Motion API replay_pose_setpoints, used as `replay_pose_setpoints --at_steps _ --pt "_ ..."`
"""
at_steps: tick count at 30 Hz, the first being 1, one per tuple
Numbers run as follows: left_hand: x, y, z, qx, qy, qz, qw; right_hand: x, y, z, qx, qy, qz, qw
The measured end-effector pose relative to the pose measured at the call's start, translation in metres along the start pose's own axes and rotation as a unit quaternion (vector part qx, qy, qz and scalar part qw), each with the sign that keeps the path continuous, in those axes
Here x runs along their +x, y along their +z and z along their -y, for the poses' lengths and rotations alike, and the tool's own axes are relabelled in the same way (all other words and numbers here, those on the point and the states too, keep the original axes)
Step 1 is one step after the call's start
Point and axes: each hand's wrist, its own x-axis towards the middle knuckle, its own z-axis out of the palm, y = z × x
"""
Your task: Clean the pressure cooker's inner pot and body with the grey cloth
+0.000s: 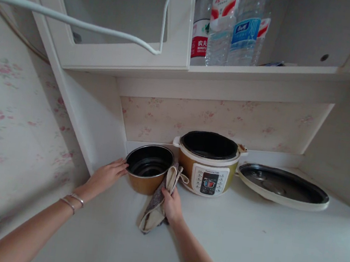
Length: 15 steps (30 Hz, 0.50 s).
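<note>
A round inner pot (144, 183), black inside and gold outside, stands upright on the white counter. My left hand (109, 178) touches its left rim with the fingers stretched out. In my right hand (172, 203) is a bunched grey and beige cloth (154, 210), gripped at the pot's right side; the folds hide part of that wall. Right behind the cloth sits the gold and white electric cooker (187, 161), its top uncovered and its dark inside showing. Its oval lid (282, 196) lies to the right, with the dark inner face up.
Overhead, a white cabinet shelf (266, 72) holds several plastic bottles (220, 29). A white cable (95, 28) hangs across the cabinet door at upper left. Flowered wallpaper (9, 135) covers the left wall. The white counter (263, 245) runs to the right.
</note>
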Motion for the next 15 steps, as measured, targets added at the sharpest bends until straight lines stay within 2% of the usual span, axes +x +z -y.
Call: replay_pose_setpoints --at_steps 4,7,11,15 --pt "-0.006 0.003 -0.034 0.038 -0.024 -0.032 0.998 -0.002 0.001 0.001 -0.015 -0.017 -0.011 1.0" --pt "-0.01 0.001 -0.052 0.056 -0.038 -0.043 0.997 -0.01 0.009 0.003 -0.013 -0.038 -0.008 0.999" --pt "-0.01 -0.002 -0.056 0.016 -0.047 -0.032 0.998 -0.033 0.032 0.015 -0.033 -0.056 0.006 0.998" --pt "-0.01 -0.008 -0.051 -0.043 -0.09 -0.001 0.995 -0.062 0.063 0.037 -0.009 -0.014 0.021 1.0"
